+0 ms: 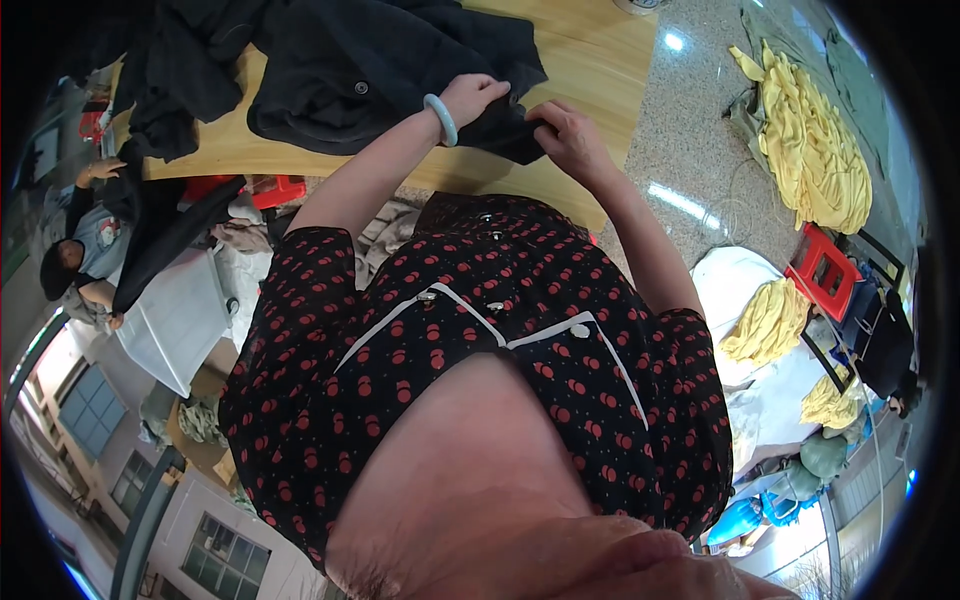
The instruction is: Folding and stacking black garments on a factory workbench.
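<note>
A dark garment [340,75] with a round button lies spread over a pale wooden table [595,70], looking like a coat or jacket. My left hand [473,98], with a pale bangle [441,118] at its wrist, is closed on the cloth near the garment's right part. Just to its right, my right hand [574,142] pinches the garment's edge close to the table's near side. The fingertips of both hands are partly hidden by the cloth and by the hands themselves.
More dark clothing [180,70] covers the table's left end. A person [95,235] at the left holds dark cloth beside a white bin [175,320]. Red stools [825,270] and heaps of yellow cloth [810,140] stand or lie on the right.
</note>
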Demonstrator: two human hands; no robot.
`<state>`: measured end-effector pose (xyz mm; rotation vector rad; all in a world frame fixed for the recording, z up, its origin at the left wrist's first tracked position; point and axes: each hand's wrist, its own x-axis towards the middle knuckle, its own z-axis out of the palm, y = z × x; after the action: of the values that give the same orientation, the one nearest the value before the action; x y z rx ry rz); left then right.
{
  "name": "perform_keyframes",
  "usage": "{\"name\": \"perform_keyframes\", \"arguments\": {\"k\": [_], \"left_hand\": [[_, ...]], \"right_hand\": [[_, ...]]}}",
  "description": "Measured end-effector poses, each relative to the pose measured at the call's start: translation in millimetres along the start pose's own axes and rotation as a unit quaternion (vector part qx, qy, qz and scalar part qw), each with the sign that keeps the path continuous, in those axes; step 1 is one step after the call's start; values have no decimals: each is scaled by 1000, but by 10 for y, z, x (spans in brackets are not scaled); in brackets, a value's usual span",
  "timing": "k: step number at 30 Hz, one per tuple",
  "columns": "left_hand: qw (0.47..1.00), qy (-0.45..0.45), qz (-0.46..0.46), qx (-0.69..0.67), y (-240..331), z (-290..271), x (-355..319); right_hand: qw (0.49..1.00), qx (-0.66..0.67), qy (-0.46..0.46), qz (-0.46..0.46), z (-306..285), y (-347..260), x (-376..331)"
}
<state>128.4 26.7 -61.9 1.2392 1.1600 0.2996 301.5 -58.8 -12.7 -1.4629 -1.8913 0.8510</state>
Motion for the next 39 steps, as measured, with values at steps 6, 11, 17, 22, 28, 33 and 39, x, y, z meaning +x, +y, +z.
{"name": "perform_keyframes", "arguments": {"k": [6, 11, 17, 22, 28, 33, 39], "left_hand": [[993, 19, 109, 36, 334, 158, 15], [994, -4, 97, 47, 263, 93, 40], [978, 44, 87, 184, 245, 167, 62], [985, 32, 70, 154, 292, 152, 53], [993, 2, 66, 96, 169, 141, 152], [960, 70, 148, 225, 159, 181, 171], [923, 26, 145, 356, 373, 199, -55]], "right_hand": [[991, 52, 62, 111, 33, 5, 154], [992, 45, 84, 81, 125, 62, 185], [994, 44, 60, 85, 103, 28, 229], [992, 32, 89, 82, 101, 137, 269], [996, -32, 63, 55, 88, 214, 265], [997, -63, 9, 45, 52, 244, 297], [991, -120, -37, 40, -8, 181, 298]]}}
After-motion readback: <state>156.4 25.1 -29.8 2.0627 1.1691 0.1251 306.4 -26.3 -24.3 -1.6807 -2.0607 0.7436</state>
